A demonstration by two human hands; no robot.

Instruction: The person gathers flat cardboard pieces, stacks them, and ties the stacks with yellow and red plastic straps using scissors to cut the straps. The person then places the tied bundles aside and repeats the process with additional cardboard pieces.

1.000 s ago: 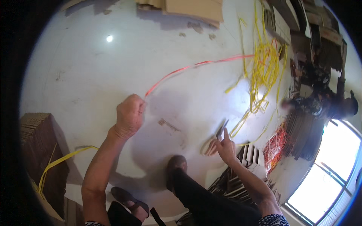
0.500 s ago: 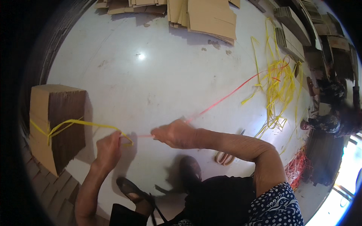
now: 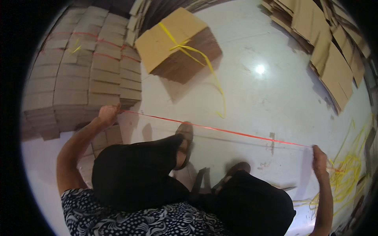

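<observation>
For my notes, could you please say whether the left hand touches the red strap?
Touching: the head view shows the red strap running taut from the closed left hand.

Place type: workshop or storeroom; which, cannot be told.
Stacked cardboard point(image 3: 75, 82): columns beyond and left of the left fingers point(image 3: 117, 108).
Tied bundle point(image 3: 185, 65): 1 block of sheets with yellow strapping point(image 3: 168, 33), beyond the left fingers.
Loose sheets point(image 3: 332, 76): heap on pale floor point(image 3: 244, 94), beyond the right fingers point(image 3: 316, 150).
Strapping tangle point(image 3: 348, 169): yellow, right of the right fingers.
</observation>
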